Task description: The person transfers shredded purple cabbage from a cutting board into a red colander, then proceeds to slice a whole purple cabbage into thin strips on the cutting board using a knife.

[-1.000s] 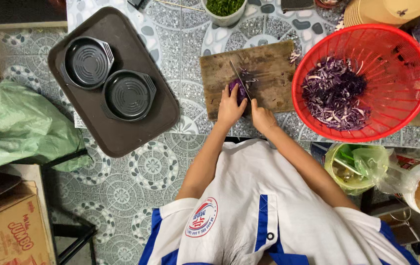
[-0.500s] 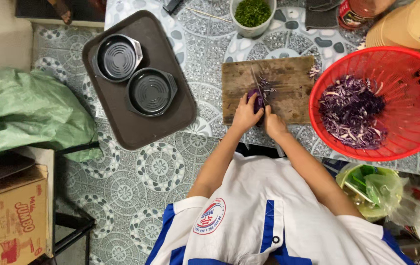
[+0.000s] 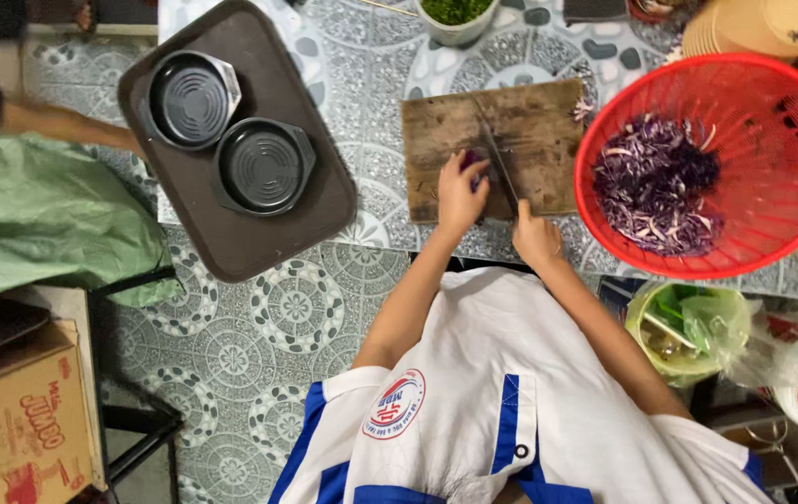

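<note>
On the cutting board point(image 3: 520, 140), left hand point(image 3: 460, 191) fingers curl over purple cabbage point(image 3: 471, 161); right hand point(image 3: 536, 238) grips the knife point(image 3: 498, 161).

Not much room is left on the wooden cutting board point(image 3: 530, 126): the near edge is taken up by the left hand point(image 3: 460, 191) and the right hand point(image 3: 534, 233), with the knife point(image 3: 497, 159) lying between them. The board's far half is left bare, so a way in is offered there. To the right, passage is blocked by the red basket point(image 3: 772, 112), set just beside the board. To the left, a strip of patterned table is left open before the brown tray point(image 3: 259, 233) with its two black pans point(image 3: 231, 135).
</note>
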